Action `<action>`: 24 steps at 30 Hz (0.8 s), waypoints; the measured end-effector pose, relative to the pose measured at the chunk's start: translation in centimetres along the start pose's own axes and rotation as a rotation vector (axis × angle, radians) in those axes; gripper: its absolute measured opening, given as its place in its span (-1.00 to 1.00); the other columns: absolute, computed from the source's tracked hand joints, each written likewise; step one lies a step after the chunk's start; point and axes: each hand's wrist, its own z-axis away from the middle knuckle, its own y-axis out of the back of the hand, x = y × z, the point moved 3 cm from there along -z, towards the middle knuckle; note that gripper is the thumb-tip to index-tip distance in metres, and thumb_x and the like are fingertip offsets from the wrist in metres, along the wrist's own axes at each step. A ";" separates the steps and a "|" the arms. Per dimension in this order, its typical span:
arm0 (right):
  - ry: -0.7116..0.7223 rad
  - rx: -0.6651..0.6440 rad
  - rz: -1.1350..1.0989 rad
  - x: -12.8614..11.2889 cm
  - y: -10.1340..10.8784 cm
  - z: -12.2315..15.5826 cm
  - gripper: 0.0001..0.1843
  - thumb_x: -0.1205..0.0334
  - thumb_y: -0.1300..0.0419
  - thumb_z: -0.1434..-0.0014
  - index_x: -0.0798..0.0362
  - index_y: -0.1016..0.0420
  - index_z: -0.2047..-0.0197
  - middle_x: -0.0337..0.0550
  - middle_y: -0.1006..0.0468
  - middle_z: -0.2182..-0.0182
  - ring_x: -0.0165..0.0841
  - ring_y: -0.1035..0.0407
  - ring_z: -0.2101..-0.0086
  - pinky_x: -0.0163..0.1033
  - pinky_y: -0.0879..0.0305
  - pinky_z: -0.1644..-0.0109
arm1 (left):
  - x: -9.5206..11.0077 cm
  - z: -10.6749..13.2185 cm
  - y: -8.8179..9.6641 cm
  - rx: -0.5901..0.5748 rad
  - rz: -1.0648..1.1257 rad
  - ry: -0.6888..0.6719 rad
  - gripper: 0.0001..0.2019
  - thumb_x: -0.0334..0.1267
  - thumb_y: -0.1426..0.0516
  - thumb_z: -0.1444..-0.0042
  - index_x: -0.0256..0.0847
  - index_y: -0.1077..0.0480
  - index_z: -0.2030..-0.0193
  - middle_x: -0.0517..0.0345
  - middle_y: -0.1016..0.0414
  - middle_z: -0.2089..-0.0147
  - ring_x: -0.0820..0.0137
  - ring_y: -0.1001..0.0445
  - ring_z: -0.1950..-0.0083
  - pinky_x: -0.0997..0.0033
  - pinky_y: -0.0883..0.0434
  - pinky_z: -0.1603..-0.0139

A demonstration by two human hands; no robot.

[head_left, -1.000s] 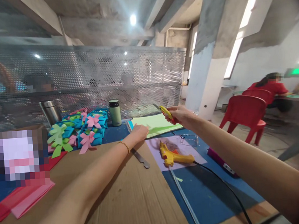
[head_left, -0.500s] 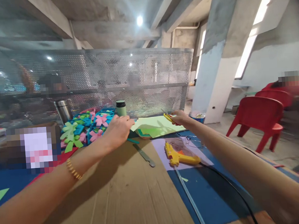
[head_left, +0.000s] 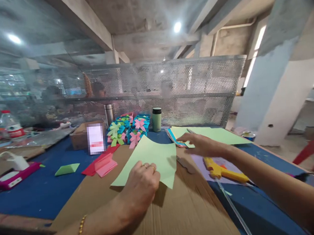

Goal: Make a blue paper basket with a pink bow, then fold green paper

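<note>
My left hand point(head_left: 141, 184) is closed on the near edge of a light green sheet point(head_left: 151, 159) and presses it onto the brown cardboard mat point(head_left: 180, 216). A ring shows on one finger and a gold bracelet on the wrist. My right hand point(head_left: 202, 145) reaches further back, its fingertips at the edge of a stack of coloured sheets point(head_left: 174, 137) topped by another light green sheet point(head_left: 217, 134). A thin grey scissors tip point(head_left: 190, 131) pokes out above that hand. The handles are hidden in the grip.
A yellow glue gun point(head_left: 223, 170), a clear stick point(head_left: 233, 209) and a metal strip point(head_left: 184, 164) lie right of the mat. A foam flower pile point(head_left: 128, 128), green bottle point(head_left: 156, 119), steel flask point(head_left: 109, 115), red and pink sheets point(head_left: 101, 166) and a perforated screen point(head_left: 144, 86) stand behind.
My left hand has pulled one light green sheet off the far stack towards me onto the cardboard. The right hand has dropped to the stack's edge. The view has swung left.
</note>
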 end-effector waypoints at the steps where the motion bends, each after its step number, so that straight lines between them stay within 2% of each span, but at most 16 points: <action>1: 0.097 -0.032 -0.027 -2.6 -0.7 1.4 -0.39 0.33 -0.38 -0.12 -0.07 -0.43 -0.24 -0.13 -0.49 -0.18 -0.26 -0.40 -0.13 -0.20 -0.33 -0.23 | 0.4 0.1 0.0 -0.023 0.010 0.018 -0.79 -0.59 -0.08 -0.15 -0.25 -0.46 0.35 -0.01 -0.53 0.29 0.22 -0.50 0.25 0.22 -0.36 0.21; 2: 0.176 -0.055 -0.050 -4.9 -1.7 2.8 -0.31 0.32 -0.39 -0.09 -0.11 -0.39 -0.29 -0.16 -0.49 -0.18 -0.28 -0.39 -0.14 -0.22 -0.34 -0.22 | 0.8 0.3 0.0 -0.039 0.021 0.030 -0.80 -0.58 -0.08 -0.15 -0.26 -0.47 0.34 -0.02 -0.54 0.28 0.22 -0.51 0.24 0.21 -0.38 0.19; 3: 0.236 -0.049 -0.078 -7.0 -2.7 4.2 -0.32 0.31 -0.38 -0.10 -0.09 -0.38 -0.29 -0.14 -0.51 -0.16 -0.27 -0.41 -0.12 -0.22 -0.38 -0.18 | 1.2 0.6 0.0 -0.048 0.030 0.036 -0.81 -0.57 -0.09 -0.15 -0.26 -0.48 0.32 -0.04 -0.54 0.27 0.22 -0.52 0.22 0.20 -0.39 0.16; 4: 0.295 -0.003 -0.131 -8.7 -3.7 5.4 -0.43 0.35 -0.34 -0.13 -0.05 -0.44 -0.22 -0.10 -0.55 -0.09 -0.26 -0.46 -0.06 -0.19 -0.40 -0.15 | 1.6 1.0 0.0 -0.053 0.038 0.035 -0.82 -0.56 -0.10 -0.15 -0.27 -0.49 0.30 -0.04 -0.55 0.26 0.21 -0.53 0.20 0.19 -0.40 0.13; 5: 0.324 0.056 -0.165 -9.9 -4.6 6.4 -0.59 0.42 -0.25 -0.17 -0.03 -0.54 -0.08 -0.12 -0.62 0.05 -0.28 -0.52 0.07 -0.21 -0.45 -0.03 | 1.8 1.7 0.1 -0.060 0.048 0.035 -0.83 -0.54 -0.11 -0.16 -0.26 -0.49 0.30 -0.04 -0.55 0.25 0.20 -0.53 0.18 0.17 -0.41 0.11; 7: 0.338 0.070 -0.184 -11.1 -6.5 7.9 -0.66 0.53 -0.13 -0.19 -0.02 -0.61 0.12 -0.16 -0.66 0.24 -0.32 -0.55 0.23 -0.25 -0.46 0.11 | 1.9 3.5 0.1 -0.117 0.086 0.040 -0.84 -0.51 -0.11 -0.17 -0.24 -0.50 0.28 -0.03 -0.55 0.23 0.16 -0.53 0.14 0.13 -0.41 0.07; 10: 0.327 0.052 -0.209 -10.5 -7.6 9.5 -0.60 0.57 -0.05 -0.20 0.00 -0.63 0.16 -0.18 -0.66 0.33 -0.34 -0.54 0.30 -0.27 -0.45 0.15 | 0.3 7.0 0.3 -0.237 0.196 0.121 -0.83 -0.48 -0.10 -0.20 -0.22 -0.51 0.26 -0.01 -0.57 0.17 0.13 -0.51 0.09 0.09 -0.38 0.04; 12: 0.309 0.031 -0.265 -9.8 -7.4 10.4 -0.61 0.52 -0.03 -0.23 0.00 -0.63 0.12 -0.18 -0.66 0.32 -0.34 -0.54 0.29 -0.27 -0.45 0.14 | -1.5 9.2 0.6 -0.214 0.276 0.216 -0.80 -0.47 -0.07 -0.25 -0.21 -0.51 0.25 0.02 -0.57 0.13 0.16 -0.49 0.06 0.10 -0.34 0.03; 15: 0.242 0.010 -0.372 -9.2 -6.7 11.2 -0.70 0.35 -0.07 -0.29 -0.01 -0.65 0.13 -0.17 -0.66 0.33 -0.31 -0.53 0.29 -0.27 -0.44 0.16 | -4.1 11.3 0.6 -0.121 0.491 0.254 -0.76 -0.34 -0.03 -0.33 -0.15 -0.53 0.24 0.10 -0.58 0.10 0.22 -0.46 0.03 0.16 -0.28 -0.02; 17: 0.188 0.017 -0.403 -9.3 -6.4 11.3 -0.74 0.23 -0.11 -0.31 0.01 -0.66 0.18 -0.16 -0.65 0.34 -0.30 -0.51 0.29 -0.27 -0.42 0.17 | -5.5 11.7 0.2 -0.094 0.663 0.320 -0.76 -0.21 -0.05 -0.33 -0.15 -0.54 0.25 0.13 -0.58 0.13 0.26 -0.46 0.04 0.25 -0.29 -0.01; 19: 0.145 0.030 -0.410 -9.6 -6.3 11.1 -0.72 0.14 -0.12 -0.32 0.03 -0.65 0.22 -0.15 -0.63 0.36 -0.30 -0.48 0.30 -0.28 -0.40 0.20 | -6.4 11.4 0.0 -0.115 0.785 0.407 -0.73 -0.10 -0.06 -0.30 -0.16 -0.51 0.29 0.17 -0.55 0.24 0.31 -0.45 0.15 0.35 -0.30 0.12; 21: 0.106 0.048 -0.411 -9.9 -6.4 10.8 -0.66 0.07 -0.10 -0.33 0.04 -0.62 0.29 -0.16 -0.60 0.39 -0.32 -0.44 0.33 -0.29 -0.36 0.24 | -6.8 10.6 0.1 -0.140 0.837 0.444 -0.67 -0.03 -0.03 -0.29 -0.17 -0.45 0.35 0.22 -0.45 0.36 0.36 -0.39 0.28 0.41 -0.25 0.27; 24: 0.021 0.078 -0.404 -9.5 -6.7 10.3 -0.56 -0.02 -0.04 -0.33 0.06 -0.50 0.45 -0.21 -0.48 0.50 -0.36 -0.33 0.43 -0.30 -0.25 0.36 | -6.7 9.4 0.6 -0.118 0.823 0.431 -0.66 -0.02 -0.01 -0.27 -0.16 -0.37 0.42 0.26 -0.35 0.41 0.39 -0.32 0.34 0.43 -0.20 0.33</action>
